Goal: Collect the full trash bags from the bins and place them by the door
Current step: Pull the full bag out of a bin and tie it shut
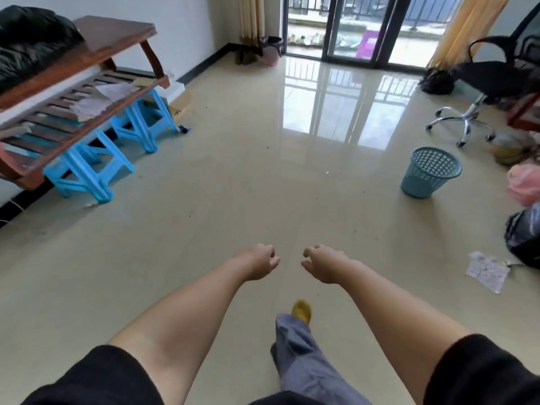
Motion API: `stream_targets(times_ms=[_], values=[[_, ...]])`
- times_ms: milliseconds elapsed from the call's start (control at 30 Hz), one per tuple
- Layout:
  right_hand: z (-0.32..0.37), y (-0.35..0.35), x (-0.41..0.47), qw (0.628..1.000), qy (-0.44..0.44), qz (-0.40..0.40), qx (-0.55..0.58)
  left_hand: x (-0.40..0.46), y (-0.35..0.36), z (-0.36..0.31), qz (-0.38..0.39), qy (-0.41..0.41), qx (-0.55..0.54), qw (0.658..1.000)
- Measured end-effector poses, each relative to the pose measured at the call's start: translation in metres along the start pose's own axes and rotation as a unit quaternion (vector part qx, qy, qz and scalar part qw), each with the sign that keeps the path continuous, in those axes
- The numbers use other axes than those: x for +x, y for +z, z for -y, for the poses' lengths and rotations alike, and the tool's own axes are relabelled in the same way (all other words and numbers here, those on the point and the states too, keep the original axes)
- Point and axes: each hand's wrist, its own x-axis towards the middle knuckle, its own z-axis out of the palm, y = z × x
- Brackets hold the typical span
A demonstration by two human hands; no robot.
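1. I see both arms stretched forward over the floor (239, 176), bare from the elbow, with black sleeves at the bottom edge.
2. My left hand (261, 261) is loosely curled, fingers bent inward, holding nothing.
3. My right hand (321, 263) is the same: half curled, empty, near the left one but not touching it.
4. A black trash bag (524, 235) sits on the floor at the far right edge, with a pink bag (524, 184) just behind it.
5. A teal mesh bin (429, 172) stands upright on the floor, near those bags; I cannot tell what is inside.
6. A second bin (271, 51) with a dark liner stands by the glass door (350, 27), beside the curtain (251, 19).
7. A crumpled paper (486, 271) lies near the black bag.
8. On the left, blue stools (96, 168) stand under a wooden table (96, 45).
9. An office chair (496, 80) is at upper right.
10. One leg in grey trousers with a yellow slipper (302, 310) is forward between my arms.
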Motion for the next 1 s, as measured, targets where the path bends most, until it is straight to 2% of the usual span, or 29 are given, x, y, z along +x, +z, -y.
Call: stream_targets(times_ms=[300,533,867,1000], values=[[-0.069,-0.157,0.190,1.000,-0.020,0.014,-0.014,0.193,-0.157,-0.005,-0.037,-0.019,-0.011,0.999],[-0.089,-0.250,0.328,0.998,-0.034,0.031,-0.033,0.332,-0.247,0.022,-0.021,-0.034,-0.005,0.999],[-0.108,-0.423,0.543,1.000,0.003,-0.003,-0.011,0.552,-0.433,0.073,-0.043,0.006,0.015,0.999],[-0.112,-0.475,0.609,1.000,0.006,0.009,-0.009,0.624,-0.488,0.082,-0.031,0.021,0.023,0.999]])
